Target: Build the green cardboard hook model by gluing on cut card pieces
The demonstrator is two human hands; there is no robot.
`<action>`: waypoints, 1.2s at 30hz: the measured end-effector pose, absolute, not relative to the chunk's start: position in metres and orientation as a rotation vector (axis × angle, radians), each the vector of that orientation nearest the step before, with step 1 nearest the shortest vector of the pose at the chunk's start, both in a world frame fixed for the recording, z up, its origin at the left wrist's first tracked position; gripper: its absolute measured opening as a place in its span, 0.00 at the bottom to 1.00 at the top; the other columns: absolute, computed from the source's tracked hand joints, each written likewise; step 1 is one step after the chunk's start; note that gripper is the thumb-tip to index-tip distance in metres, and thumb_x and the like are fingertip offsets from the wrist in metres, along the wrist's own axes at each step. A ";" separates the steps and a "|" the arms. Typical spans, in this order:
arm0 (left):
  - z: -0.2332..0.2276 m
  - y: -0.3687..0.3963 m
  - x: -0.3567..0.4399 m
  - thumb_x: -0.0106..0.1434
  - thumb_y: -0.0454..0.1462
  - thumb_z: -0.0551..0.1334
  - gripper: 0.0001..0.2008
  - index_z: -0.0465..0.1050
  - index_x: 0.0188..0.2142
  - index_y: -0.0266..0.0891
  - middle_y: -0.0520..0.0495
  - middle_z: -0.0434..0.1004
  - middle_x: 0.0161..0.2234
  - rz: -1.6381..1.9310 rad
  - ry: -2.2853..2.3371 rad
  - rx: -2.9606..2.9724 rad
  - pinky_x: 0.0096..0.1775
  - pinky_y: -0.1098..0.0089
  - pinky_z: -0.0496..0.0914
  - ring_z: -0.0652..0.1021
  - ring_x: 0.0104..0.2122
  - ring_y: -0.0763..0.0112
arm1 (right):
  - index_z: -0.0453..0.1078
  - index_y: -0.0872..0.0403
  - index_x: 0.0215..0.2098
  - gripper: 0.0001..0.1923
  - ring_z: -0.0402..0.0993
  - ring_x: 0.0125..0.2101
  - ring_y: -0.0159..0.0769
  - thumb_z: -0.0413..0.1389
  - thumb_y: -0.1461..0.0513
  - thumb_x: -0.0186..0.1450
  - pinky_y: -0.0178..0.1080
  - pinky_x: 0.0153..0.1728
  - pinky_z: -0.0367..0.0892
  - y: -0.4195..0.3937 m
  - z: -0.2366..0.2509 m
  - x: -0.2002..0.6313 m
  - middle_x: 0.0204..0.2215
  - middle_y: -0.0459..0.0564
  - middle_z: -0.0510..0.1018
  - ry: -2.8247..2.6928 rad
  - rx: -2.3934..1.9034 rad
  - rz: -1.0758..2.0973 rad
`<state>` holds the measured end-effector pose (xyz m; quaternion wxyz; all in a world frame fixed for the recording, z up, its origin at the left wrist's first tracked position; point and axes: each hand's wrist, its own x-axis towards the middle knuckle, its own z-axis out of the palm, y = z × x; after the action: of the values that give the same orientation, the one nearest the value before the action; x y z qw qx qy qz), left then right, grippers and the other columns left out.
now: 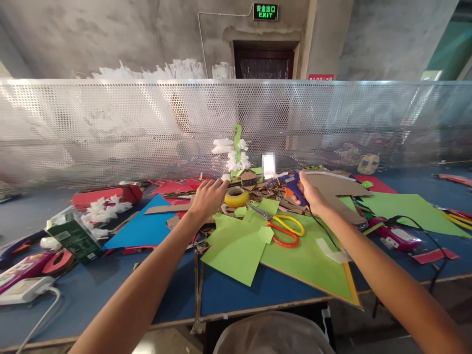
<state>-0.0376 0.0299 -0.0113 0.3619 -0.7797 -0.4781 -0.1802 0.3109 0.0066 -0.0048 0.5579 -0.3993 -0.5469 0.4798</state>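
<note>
A perforated metal screen (332, 123) runs the whole width behind the bench (228, 290), whose blue top is strewn with craft scraps. The biggest piece on it is a green sheet (306, 255) backed with cardboard, lying at the near middle and reaching over the front edge; a second green sheet (401, 206) lies to the right, and a blue paper triangle (143, 226) to the left. A brown cardboard cutout (339, 191) lies beyond the right hand.

Smaller things sit on and around the green sheet: scissors (283, 228) with yellow and orange handles, blades pointing up and left, and just above them a roll of yellow tape (236, 197). A dark green carton (73, 236) lies tilted at the left.

The right hand (311, 194) is closed around the grip of a blue glue gun (289, 184), its nozzle pointing left, held just above the scraps at the middle back of the bench; its black cord trails down over the green sheet. The left hand (208, 196) reaches forward palm down, fingers (221, 184) extended and close together, tips touching or nearly touching a small white scrap just left of the tape roll.
</note>
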 end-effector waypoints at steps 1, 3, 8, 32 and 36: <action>-0.011 0.030 -0.038 0.74 0.34 0.54 0.12 0.75 0.50 0.41 0.40 0.83 0.43 -0.466 -1.233 -2.009 0.44 0.61 0.71 0.82 0.42 0.57 | 0.66 0.51 0.35 0.29 0.62 0.15 0.28 0.60 0.35 0.63 0.33 0.12 0.55 0.007 -0.004 0.314 0.20 0.44 0.70 -1.318 -0.958 1.202; -0.012 0.031 -0.040 0.73 0.34 0.55 0.11 0.75 0.50 0.40 0.40 0.83 0.44 -0.475 -1.244 -2.008 0.45 0.60 0.71 0.83 0.43 0.56 | 0.68 0.52 0.35 0.24 0.63 0.17 0.28 0.69 0.44 0.59 0.32 0.14 0.58 0.007 -0.004 0.320 0.21 0.45 0.72 -1.411 -0.980 1.344; -0.012 0.034 -0.045 0.73 0.33 0.55 0.11 0.74 0.49 0.42 0.39 0.84 0.45 -0.531 -1.271 -2.026 0.46 0.60 0.71 0.83 0.44 0.56 | 0.75 0.56 0.38 0.21 0.71 0.24 0.30 0.73 0.61 0.48 0.33 0.24 0.68 0.010 -0.008 0.333 0.30 0.47 0.79 -1.598 -1.059 1.406; -0.015 0.035 -0.043 0.74 0.35 0.54 0.11 0.74 0.50 0.41 0.38 0.83 0.45 -0.514 -1.283 -2.057 0.46 0.58 0.71 0.83 0.44 0.54 | 0.71 0.50 0.45 0.20 0.74 0.31 0.39 0.61 0.44 0.67 0.38 0.32 0.62 -0.014 -0.031 0.282 0.34 0.48 0.81 -2.445 -1.295 0.187; -0.013 0.033 -0.042 0.75 0.36 0.53 0.12 0.74 0.50 0.41 0.39 0.83 0.44 -0.480 -1.299 -2.040 0.46 0.60 0.70 0.82 0.44 0.55 | 0.73 0.48 0.47 0.22 0.73 0.29 0.39 0.67 0.47 0.61 0.37 0.29 0.57 -0.030 -0.025 0.269 0.32 0.46 0.81 -2.590 -1.289 0.295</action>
<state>-0.0416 0.0327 -0.0126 0.3313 -0.7806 -0.4971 -0.1836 0.2691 -0.0304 -0.0245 0.1166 -0.4402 -0.8846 0.1007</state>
